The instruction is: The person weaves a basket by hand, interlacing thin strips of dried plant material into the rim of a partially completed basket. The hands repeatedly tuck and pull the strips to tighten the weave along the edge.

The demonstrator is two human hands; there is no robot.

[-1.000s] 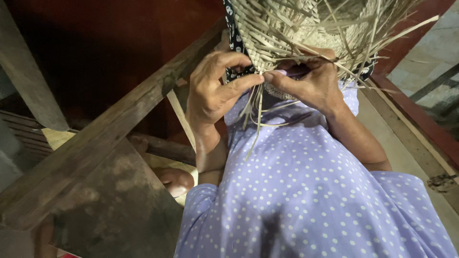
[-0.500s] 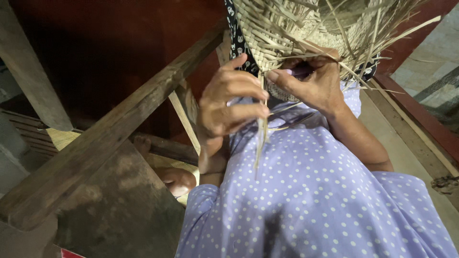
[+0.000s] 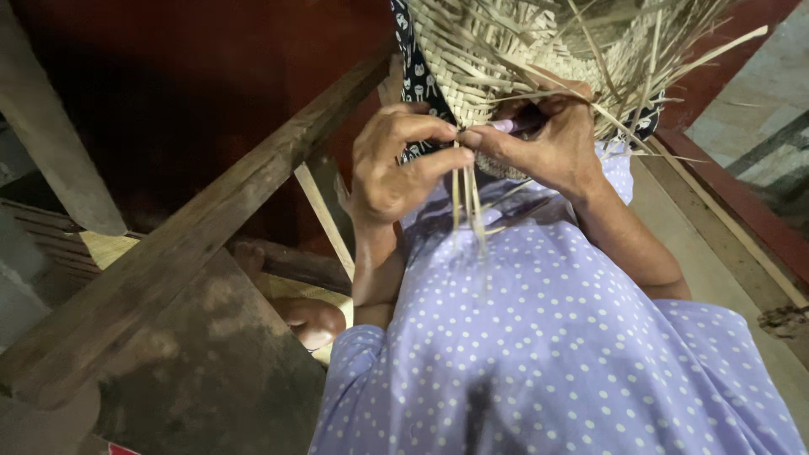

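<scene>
A half-woven piece of pale straw [image 3: 539, 50] with many loose ends hangs at the top of the view. My left hand [image 3: 396, 164] pinches a few straw strips [image 3: 468, 198] that hang down from its lower edge. My right hand [image 3: 548, 143] presses against the woven edge right beside it, fingertips meeting the left thumb; its fingers are partly hidden under the weave. Both forearms rise from my lap, which is covered by a lilac dress with white dots [image 3: 548, 354].
A rough wooden beam [image 3: 194, 253] slants from lower left to the upper middle. A dark patterned cloth [image 3: 417, 76] lies behind the weave. A thin wooden slat [image 3: 324, 219] leans below the beam. A red-edged ledge [image 3: 733, 202] runs on the right.
My left hand has shifted up and gathered the loose strips tighter between thumb and fingers. The strips now hang straighter. My right hand stays at the woven edge.
</scene>
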